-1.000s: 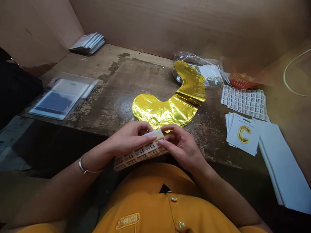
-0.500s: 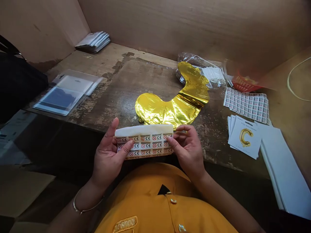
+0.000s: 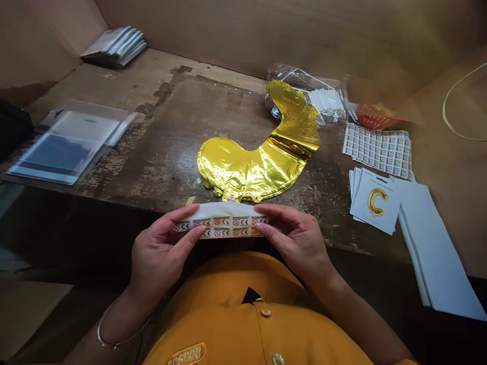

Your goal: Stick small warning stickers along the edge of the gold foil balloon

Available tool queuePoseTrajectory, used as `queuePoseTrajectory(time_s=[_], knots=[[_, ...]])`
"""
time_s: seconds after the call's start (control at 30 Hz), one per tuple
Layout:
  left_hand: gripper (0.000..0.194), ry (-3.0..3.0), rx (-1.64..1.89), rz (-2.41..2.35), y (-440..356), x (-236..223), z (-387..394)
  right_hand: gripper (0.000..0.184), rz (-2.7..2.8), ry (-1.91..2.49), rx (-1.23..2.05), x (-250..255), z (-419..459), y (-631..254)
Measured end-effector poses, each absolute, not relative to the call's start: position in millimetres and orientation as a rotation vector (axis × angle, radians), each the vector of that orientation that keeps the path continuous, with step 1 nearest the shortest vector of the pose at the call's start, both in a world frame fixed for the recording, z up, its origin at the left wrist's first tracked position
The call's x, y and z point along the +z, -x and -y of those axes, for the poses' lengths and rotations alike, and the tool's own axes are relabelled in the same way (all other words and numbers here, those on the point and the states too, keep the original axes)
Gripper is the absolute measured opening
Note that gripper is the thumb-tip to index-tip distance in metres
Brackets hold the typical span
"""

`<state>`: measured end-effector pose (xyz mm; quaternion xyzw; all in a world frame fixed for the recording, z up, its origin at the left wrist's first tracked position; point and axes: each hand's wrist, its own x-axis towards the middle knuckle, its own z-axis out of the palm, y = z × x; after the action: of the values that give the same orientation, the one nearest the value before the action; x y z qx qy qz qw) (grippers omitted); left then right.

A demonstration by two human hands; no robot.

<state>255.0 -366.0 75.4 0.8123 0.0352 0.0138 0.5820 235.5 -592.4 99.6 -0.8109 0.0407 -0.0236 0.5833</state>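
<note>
Both my hands hold a small sheet of CE warning stickers (image 3: 224, 223) in front of my chest, at the near edge of the worn wooden table (image 3: 167, 137). My left hand (image 3: 163, 251) pinches the sheet's left end between thumb and fingers. Its right end sits in the fingertips of my right hand (image 3: 297, 238). The sheet's blank top strip is folded back. Just beyond the sheet lies a flat gold foil balloon (image 3: 258, 157), curved like a letter, touching neither hand.
A larger sticker sheet (image 3: 378, 149) and white cards printed with a gold C (image 3: 375, 203) lie at the right, beside a stack of white sheets (image 3: 433, 243). A clear bag (image 3: 319, 99) sits behind the balloon. Clear sleeves (image 3: 72, 139) lie left; a packet stack (image 3: 116, 45) sits far left.
The hands went from working together at one end of the sticker sheet to holding it spread by both ends; since half a second ago the sheet has tilted flatter and lower.
</note>
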Motion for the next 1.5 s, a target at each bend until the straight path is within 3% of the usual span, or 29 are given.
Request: queuePoseTrajectory(time_s=[0.27, 0.43, 0.6, 0.87, 1.13, 1.33, 1.5], knots=[[0.007, -2.076, 0.028, 0.142, -256.8, 78.7, 355.1, 0.007, -0.023, 2.084, -0.098, 111.2, 592.1, -229.8], [0.006, -1.966, 0.006, 0.257, -260.4, 78.6, 351.4, 0.005, 0.033, 2.051, -0.044, 112.5, 600.5, -236.7], [0.019, -1.841, -0.264, 0.002, -264.8, 78.0, 352.1, 0.021, -0.135, 1.498, 0.389, 100.5, 604.2, -243.0], [0.011, -1.813, -0.267, -0.058, -268.8, 79.0, 353.4, 0.026, -0.298, 1.253, 0.443, 91.0, 603.5, -242.4], [0.016, -1.795, -0.294, -0.090, -266.6, 73.7, 356.6, 0.007, -0.243, 1.483, 0.241, 93.9, 597.6, -237.8], [0.021, -1.778, -0.262, -0.108, -269.3, 66.9, 359.9, 0.003, -0.215, 1.638, 0.093, 93.7, 595.9, -236.2], [0.016, -1.723, -0.260, -0.087, -271.7, 64.6, 366.2, 0.008, -0.213, 1.586, 0.184, 94.2, 599.9, -238.4]])
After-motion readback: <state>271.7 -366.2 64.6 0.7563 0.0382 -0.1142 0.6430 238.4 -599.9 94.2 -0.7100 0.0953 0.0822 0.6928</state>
